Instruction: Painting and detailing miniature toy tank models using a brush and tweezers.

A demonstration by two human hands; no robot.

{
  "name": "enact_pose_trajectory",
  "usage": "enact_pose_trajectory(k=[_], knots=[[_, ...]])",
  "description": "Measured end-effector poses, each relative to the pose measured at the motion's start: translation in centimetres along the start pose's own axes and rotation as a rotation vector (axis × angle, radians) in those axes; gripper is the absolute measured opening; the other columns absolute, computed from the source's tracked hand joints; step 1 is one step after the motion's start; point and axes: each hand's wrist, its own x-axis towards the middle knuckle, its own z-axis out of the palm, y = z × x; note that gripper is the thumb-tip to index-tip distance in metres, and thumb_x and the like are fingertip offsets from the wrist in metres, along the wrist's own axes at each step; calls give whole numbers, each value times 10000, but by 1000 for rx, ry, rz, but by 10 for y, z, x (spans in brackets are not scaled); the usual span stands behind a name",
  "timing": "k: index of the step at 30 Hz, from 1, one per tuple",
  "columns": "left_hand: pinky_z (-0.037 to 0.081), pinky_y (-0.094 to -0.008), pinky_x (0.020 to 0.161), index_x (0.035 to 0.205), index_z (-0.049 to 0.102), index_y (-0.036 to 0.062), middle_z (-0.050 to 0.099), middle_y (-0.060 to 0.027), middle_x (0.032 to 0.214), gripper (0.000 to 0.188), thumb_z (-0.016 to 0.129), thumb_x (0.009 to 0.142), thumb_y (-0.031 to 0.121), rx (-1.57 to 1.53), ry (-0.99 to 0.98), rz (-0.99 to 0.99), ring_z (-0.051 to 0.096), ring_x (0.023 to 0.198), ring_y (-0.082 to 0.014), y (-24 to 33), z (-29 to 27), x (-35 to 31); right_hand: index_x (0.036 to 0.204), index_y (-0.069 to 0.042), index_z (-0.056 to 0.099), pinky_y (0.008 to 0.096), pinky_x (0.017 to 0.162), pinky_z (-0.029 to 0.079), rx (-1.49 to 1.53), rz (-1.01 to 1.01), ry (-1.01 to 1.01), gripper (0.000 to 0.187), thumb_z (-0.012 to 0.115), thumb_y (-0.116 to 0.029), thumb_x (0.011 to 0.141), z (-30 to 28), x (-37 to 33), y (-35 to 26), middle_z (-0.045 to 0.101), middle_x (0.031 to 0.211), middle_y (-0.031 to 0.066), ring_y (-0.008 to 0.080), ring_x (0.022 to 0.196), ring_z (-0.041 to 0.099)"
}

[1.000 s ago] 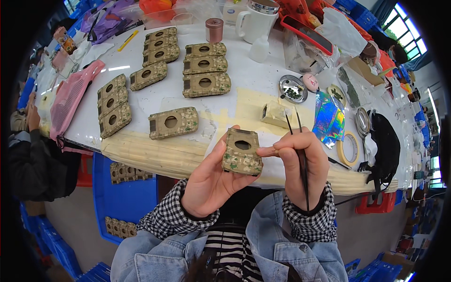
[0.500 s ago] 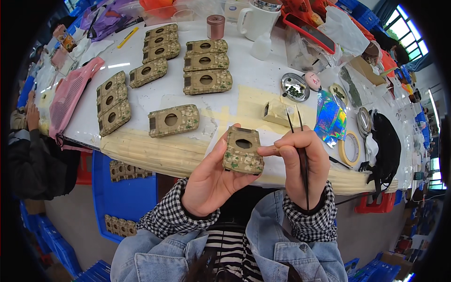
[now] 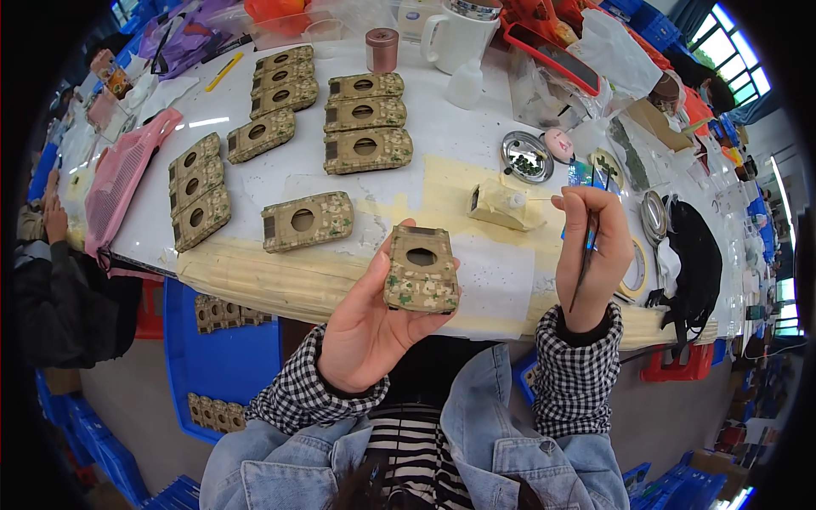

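My left hand [image 3: 357, 333] is closed around the sides of a camouflage toy tank hull [image 3: 422, 287], held tilted above the table's front edge, its round hole facing up. To the right and apart from it, my right hand [image 3: 597, 251] grips dark tweezers [image 3: 580, 279] against the palm. Thumb and forefinger pinch together there, with a thin light line pointing from them toward a tape-wrapped, cream-coloured block with a small nozzle [image 3: 501, 206]. Whether that line is a needle I cannot tell. A similar hull [image 3: 327, 223] lies on the table left of my left hand.
More camouflage hulls [image 3: 367, 151] stand in rows at the back left. Near my right hand are a round metal dish [image 3: 508, 160] of small dark green pieces, a tape roll [image 3: 639, 270] and a black bag [image 3: 701, 255]. A blue tray [image 3: 225, 361] with hulls sits below the table.
My right hand has moved from the hull's side away to the right, past the cream block, still with the tweezers. The hull in my left hand has shifted slightly left.
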Motion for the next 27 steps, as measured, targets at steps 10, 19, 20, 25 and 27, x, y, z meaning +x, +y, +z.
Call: enact_pose_trajectory(k=[10,19,20,25,27], knots=[[502,-424,982,1480,177,182,355,-244,1410,481,279,1032,324,-24,-4,65,498,1220,-363,4,1,-1,1062,0,601,325,694,485,-129,-76,-165,247,674,-91,844,2,0,5,622,823,130,269,731,610],[480,-430,1006,1475,182,123,345,-251,1422,498,267,1032,335,-37,-9,62,488,1230,-370,3,-4,0,1112,31,563,266,837,472,421,362,-517,295,667,-7,838,-44,-42,2,693,911,136,174,915,657],[478,-431,1008,1474,181,117,342,-252,1424,502,266,1032,338,-41,-12,53,488,1231,-369,2,-4,0,1088,39,574,260,827,477,517,452,-634,261,656,-3,845,-47,-41,5,689,909,125,171,892,656],[470,-434,1014,1474,177,104,333,-254,1431,515,267,1030,349,-44,-35,41,487,1233,-367,-1,-1,1,998,44,605,236,764,507,721,579,-647,135,614,-43,894,-34,-44,21,665,891,87,133,806,632],[467,-435,1015,1477,173,110,329,-254,1433,518,269,1030,353,-43,-39,41,486,1234,-368,0,-1,1,959,36,614,230,733,525,785,694,-629,118,597,-74,920,-30,-44,23,662,883,85,112,799,636]])
